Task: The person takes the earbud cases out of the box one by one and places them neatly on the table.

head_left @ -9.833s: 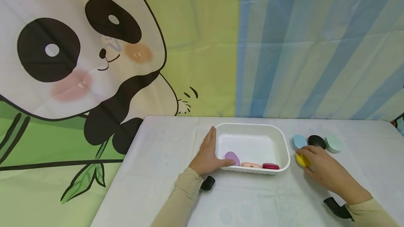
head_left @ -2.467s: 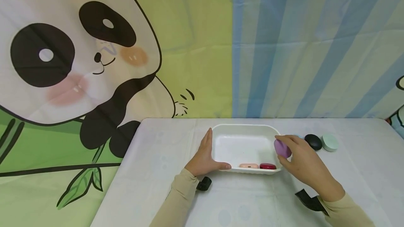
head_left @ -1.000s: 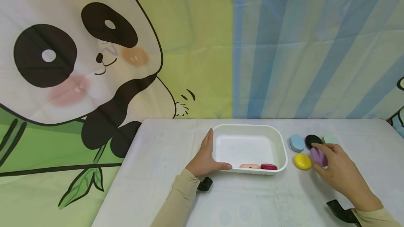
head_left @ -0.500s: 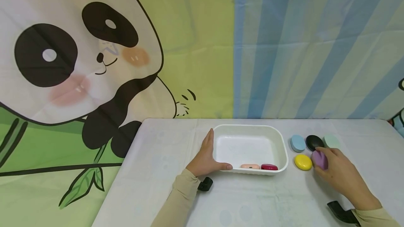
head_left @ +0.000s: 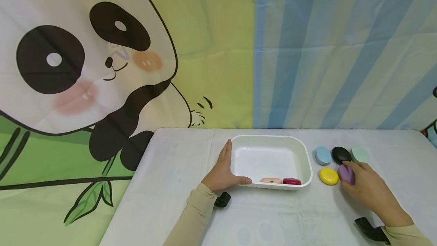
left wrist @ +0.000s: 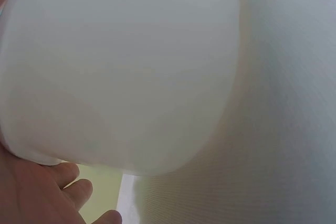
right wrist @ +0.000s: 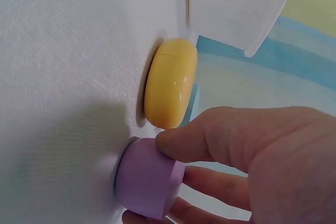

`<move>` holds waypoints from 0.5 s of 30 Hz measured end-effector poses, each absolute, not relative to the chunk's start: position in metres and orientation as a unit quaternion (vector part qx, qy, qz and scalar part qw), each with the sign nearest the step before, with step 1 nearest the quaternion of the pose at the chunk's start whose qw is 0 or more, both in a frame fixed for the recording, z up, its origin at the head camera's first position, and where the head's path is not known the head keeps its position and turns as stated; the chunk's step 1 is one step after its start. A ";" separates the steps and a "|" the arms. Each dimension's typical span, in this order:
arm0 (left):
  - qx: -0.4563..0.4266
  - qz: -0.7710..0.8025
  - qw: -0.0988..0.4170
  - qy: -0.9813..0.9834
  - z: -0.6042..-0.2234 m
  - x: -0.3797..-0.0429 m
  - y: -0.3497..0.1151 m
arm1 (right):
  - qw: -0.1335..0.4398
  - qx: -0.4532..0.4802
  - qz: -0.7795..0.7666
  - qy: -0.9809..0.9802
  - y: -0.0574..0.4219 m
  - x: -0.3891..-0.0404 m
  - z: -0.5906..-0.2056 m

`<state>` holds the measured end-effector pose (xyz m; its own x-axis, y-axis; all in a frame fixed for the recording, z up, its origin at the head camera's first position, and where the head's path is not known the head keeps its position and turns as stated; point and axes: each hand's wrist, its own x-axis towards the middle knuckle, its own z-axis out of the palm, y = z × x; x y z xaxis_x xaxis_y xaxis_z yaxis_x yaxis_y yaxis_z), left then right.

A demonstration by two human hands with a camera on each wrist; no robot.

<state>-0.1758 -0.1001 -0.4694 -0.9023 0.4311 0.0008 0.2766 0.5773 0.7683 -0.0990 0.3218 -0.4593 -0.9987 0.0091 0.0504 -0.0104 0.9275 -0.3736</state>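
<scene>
My right hand (head_left: 367, 183) pinches a small rounded purple earbud case (head_left: 346, 174) between thumb and fingers. In the right wrist view the purple case (right wrist: 147, 179) touches the tablecloth, close by a yellow case (right wrist: 170, 82) with a lid seam. Spread over the left front corner of a white tray (head_left: 305, 162) is my left hand (head_left: 222, 170), its thumb along the front rim and its straight fingers against the left side. Inside the tray, along the front wall, lie a peach case (head_left: 271, 180) and a dark red case (head_left: 291, 181). The tray wall (left wrist: 126, 77) fills most of the left wrist view.
Behind the purple case, a light blue case (head_left: 322, 155), a black case (head_left: 341, 155) and a mint case (head_left: 359, 154) form a row right of the tray. A white cloth covers the table (head_left: 266, 219). A panda-printed curtain (head_left: 211, 48) hangs behind it.
The purple case has left the tray in my right hand, moved right and come down on the table beside the yellow case, which now lies in front of the row. My left hand stays at the tray.
</scene>
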 end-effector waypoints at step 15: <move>0.198 0.411 0.097 0.885 -0.467 -0.175 -0.101 | 0.050 0.002 0.183 -0.982 0.319 -0.095 -0.449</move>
